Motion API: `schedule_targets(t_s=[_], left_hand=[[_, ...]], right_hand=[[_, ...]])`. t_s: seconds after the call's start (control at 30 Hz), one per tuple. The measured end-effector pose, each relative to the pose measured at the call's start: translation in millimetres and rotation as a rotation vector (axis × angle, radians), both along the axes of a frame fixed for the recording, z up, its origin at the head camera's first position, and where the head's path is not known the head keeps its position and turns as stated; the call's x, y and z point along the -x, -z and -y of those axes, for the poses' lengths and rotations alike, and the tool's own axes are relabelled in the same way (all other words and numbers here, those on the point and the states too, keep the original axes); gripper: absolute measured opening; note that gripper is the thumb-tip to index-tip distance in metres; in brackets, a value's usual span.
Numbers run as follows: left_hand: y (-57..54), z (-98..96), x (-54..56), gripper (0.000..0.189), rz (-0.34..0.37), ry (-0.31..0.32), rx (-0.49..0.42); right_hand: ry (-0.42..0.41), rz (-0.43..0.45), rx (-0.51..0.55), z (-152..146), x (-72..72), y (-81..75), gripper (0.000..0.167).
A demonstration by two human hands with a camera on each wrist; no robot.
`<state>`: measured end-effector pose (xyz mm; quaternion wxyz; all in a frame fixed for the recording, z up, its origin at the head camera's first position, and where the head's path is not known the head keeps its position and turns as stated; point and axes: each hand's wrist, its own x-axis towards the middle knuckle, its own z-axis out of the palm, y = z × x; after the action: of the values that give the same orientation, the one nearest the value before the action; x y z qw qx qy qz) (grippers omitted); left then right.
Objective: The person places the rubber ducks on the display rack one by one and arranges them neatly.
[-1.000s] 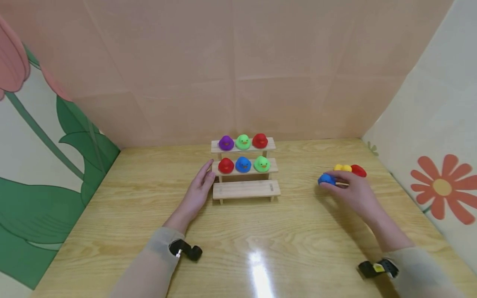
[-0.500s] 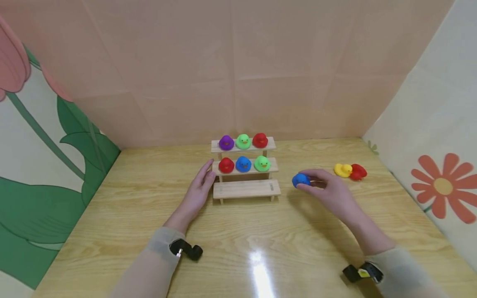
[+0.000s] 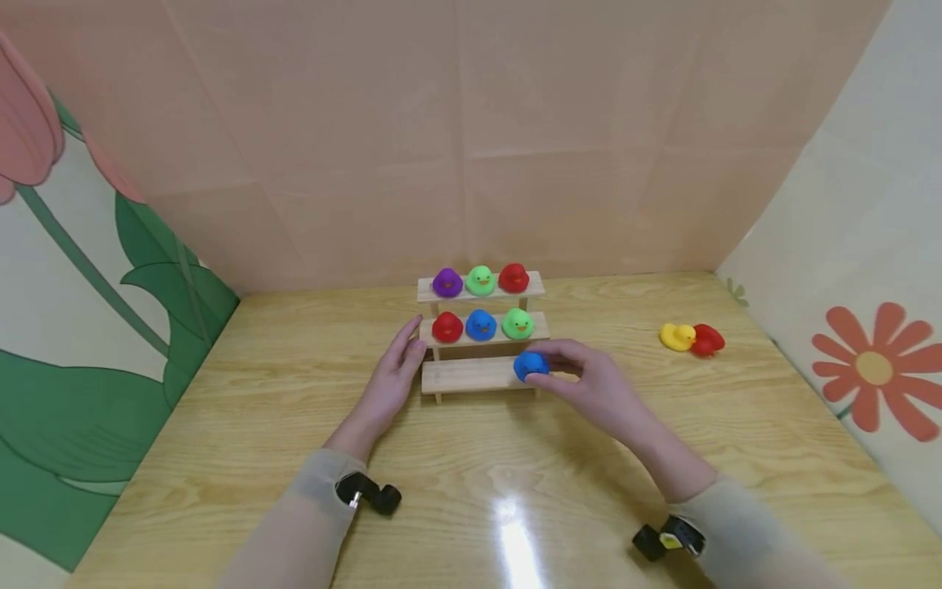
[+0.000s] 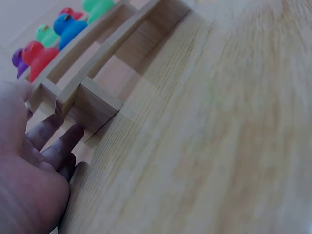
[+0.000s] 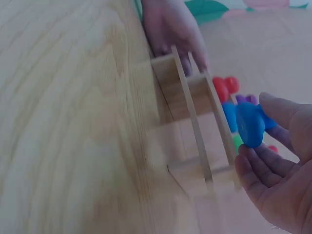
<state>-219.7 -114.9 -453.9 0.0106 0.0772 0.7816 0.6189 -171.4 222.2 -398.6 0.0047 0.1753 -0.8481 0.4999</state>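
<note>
My right hand [image 3: 599,388] pinches a blue rubber duck [image 3: 531,366] between thumb and fingers, over the right end of the lowest step of a three-step wooden stand [image 3: 471,375]. In the right wrist view this duck [image 5: 250,124] appears apart from the step. My left hand [image 3: 388,380] lies along the stand's left side with extended fingers, its fingertips at the wood in the left wrist view. On the middle step sit a red duck [image 3: 446,327], a blue duck [image 3: 481,325] and a green duck [image 3: 518,324]. The top step bears a purple duck [image 3: 447,283], a green duck [image 3: 481,281] and a red duck [image 3: 513,278].
To the right on the wooden table [image 3: 441,491] lie a yellow duck [image 3: 677,336] and a red duck [image 3: 707,340], side by side. A plain pinkish backdrop [image 3: 353,147] rises behind the stand, with flower-patterned panels at both sides.
My right hand has carried the blue duck leftward from beside the yellow and red ducks to the lowest step's right end. The left hand has stayed at the stand.
</note>
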Motion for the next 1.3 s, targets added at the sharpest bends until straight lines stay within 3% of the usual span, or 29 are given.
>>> schedule_targets(t_s=[0.5,0.67,1.0,1.3], left_hand=[[1.5,0.0,0.6,0.062,-0.006,0.007,-0.011],[1.1,-0.3,0.2,0.059,0.004,0.001,-0.007],[1.9,1.8,0.4,0.06,0.002,0.007,0.01],[2.8,3.2,0.7,0.06,-0.009,0.017,-0.007]], right_hand=[[-0.09,0.033,0.086,58.2,8.0,7.0,0.039],[-0.078,0.059,0.092,72.1,11.2,10.7,0.039],[-0.037,0.009,0.016,99.2,18.2,18.7,0.034],[-0.021,0.001,0.014,110.3,21.0,22.5,0.032]])
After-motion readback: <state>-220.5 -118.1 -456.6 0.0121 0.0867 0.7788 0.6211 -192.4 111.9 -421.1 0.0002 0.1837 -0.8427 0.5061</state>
